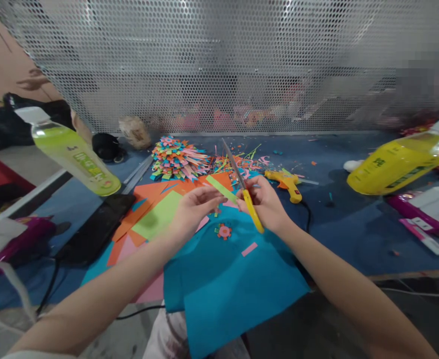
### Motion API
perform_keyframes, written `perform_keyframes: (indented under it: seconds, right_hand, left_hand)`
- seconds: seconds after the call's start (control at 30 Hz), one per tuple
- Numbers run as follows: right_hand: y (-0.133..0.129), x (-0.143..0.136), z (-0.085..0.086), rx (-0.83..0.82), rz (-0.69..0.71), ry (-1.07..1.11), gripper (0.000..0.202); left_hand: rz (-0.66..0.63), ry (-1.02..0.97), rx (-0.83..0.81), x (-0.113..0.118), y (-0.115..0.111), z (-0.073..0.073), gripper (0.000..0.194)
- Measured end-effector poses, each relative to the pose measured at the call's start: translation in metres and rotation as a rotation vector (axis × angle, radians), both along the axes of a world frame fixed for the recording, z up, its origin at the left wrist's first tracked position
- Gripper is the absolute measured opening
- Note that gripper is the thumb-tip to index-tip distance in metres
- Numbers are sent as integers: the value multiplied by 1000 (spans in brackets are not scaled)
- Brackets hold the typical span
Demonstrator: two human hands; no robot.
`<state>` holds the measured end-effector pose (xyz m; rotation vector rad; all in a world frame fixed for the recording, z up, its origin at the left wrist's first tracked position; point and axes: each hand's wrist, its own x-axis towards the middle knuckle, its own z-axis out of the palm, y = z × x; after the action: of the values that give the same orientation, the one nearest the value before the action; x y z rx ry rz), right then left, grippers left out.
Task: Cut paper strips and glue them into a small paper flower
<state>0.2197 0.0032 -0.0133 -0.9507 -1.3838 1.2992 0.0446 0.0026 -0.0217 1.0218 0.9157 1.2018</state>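
Note:
My right hand [266, 202] is closed around scissors [254, 212] with yellow handles. Their blades point up and away, and the right fingertips also meet the lower end of a light green paper strip [219, 187]. Thumb and fingers of my left hand [199, 207] are pinched together at that strip's edge. Below the hands, a small pink and orange paper flower [224, 231] lies on blue paper [238, 284], with a short pink strip [249, 249] to its right. Orange sheets [140, 197] and a green sheet [159, 214] are spread under and beside my left forearm.
Behind the sheets are a pile of fringed coloured paper [178, 159] and loose scraps [242, 162]. A yellow glue gun [287, 184] with a cord lies right of my hand. Bottles stand left [77, 154] and right [399, 162]. A black phone-like slab [96, 229] lies left. Perforated metal [219, 70] closes off the back.

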Motion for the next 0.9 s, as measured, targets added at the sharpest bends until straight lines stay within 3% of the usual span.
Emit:
perform_keyframes:
  seconds: [0.13,0.3,0.57,0.9]
  right_hand:
    - [0,0,1,-4,1,-12,48]
    - [0,0,-2,8,48,-21,46]
    - [4,2,-14,48,68,-137,43]
    - [0,3,-6,18,105,-117,44]
  left_hand:
    - [-125,117,26,3,-5,-4,26]
    - [-139,295,119,4,-9,-2,25]
    - [-139,378,195,1,-8,-3,22]
    - [-220,424,267,-4,-5,-3,17]
